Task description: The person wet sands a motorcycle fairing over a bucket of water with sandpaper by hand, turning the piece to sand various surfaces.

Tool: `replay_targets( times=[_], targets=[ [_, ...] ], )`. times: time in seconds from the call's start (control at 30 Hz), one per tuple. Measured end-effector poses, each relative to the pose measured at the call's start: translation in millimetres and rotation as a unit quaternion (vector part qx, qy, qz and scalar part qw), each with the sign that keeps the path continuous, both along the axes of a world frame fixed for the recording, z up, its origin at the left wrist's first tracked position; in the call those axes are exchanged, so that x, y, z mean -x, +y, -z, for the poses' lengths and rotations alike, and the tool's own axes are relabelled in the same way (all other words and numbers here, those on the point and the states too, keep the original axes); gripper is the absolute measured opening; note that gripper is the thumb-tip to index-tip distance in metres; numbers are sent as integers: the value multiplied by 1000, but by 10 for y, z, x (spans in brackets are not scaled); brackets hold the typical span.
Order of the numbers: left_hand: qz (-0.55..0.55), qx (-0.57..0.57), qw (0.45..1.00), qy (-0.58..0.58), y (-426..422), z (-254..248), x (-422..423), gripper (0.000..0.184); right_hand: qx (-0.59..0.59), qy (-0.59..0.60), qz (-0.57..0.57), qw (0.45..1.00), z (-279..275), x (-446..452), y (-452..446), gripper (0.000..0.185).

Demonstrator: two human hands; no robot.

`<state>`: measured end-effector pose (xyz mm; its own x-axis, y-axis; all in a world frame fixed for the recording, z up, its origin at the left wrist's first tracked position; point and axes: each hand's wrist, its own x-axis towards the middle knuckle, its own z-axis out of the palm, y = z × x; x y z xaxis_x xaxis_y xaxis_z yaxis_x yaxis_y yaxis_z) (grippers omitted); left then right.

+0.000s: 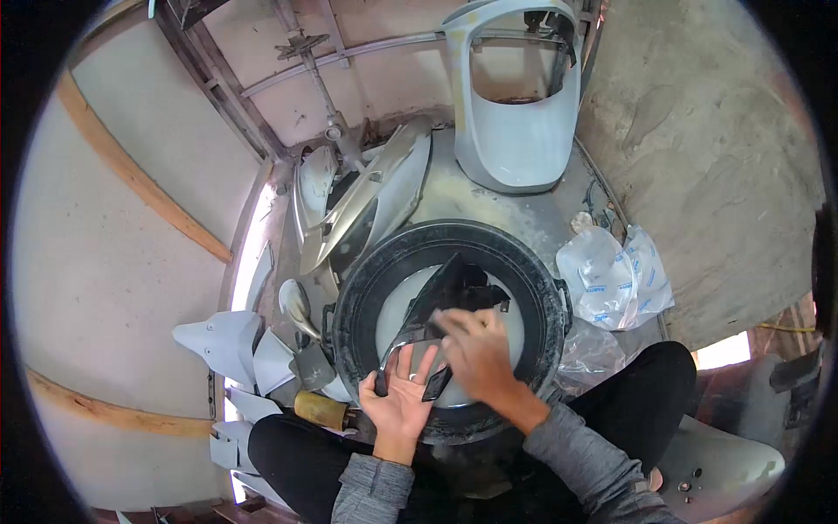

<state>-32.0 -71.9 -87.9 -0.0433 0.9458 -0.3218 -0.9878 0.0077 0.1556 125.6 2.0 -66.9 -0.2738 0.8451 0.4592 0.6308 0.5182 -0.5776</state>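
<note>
A glossy black plastic panel (445,293) with an opening near its lower end tilts over a large black tub (349,367) of cloudy whitish water. My left hand (403,397) is palm up beneath the panel's lower end. Its thumb hooks the edge, and the fingers show through the opening, bearing the part. Over the panel's middle, my right hand (478,354) presses with bent fingertips drawn together. Motion blurs these fingers, and a small greyish thing seems to be under them, too indistinct to name.
Silvery body panels (375,192) lean behind the tub, left of a large pale grey shell (511,148). Clear plastic bags (611,275) lie to the right. At left are grey painted parts (223,345) and a yellowish cylinder (319,409). My knees flank the tub.
</note>
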Motion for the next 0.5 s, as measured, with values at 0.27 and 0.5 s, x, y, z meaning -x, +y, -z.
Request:
replay_targets(
  times=[0.27,0.5],
  targets=[
    [17,-5,1000,15,64,-182,-108,55,-29,-8,-18,999,-245,-7,-125,40],
    [10,-41,999,-12,145,-246,-355,61,-38,-60,42,997,-371,-10,-217,45]
  ],
)
